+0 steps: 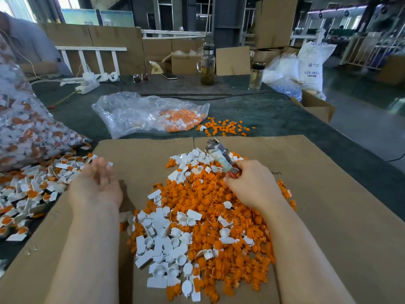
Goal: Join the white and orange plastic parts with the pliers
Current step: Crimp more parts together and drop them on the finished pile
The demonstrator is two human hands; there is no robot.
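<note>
A heap of loose orange plastic parts mixed with white plastic parts lies on a sheet of cardboard in front of me. My right hand grips the red handles of the pliers, whose taped metal jaws point away over the far side of the heap. My left hand hovers palm up left of the heap, fingers relaxed and blurred, holding nothing. A pile of joined white-and-orange pieces spreads out to its left.
A large clear bag of joined pieces stands at the far left. Another clear bag with orange and white parts lies beyond the cardboard, with scattered orange parts beside it. Two glass bottles, sunglasses and boxes stand at the back.
</note>
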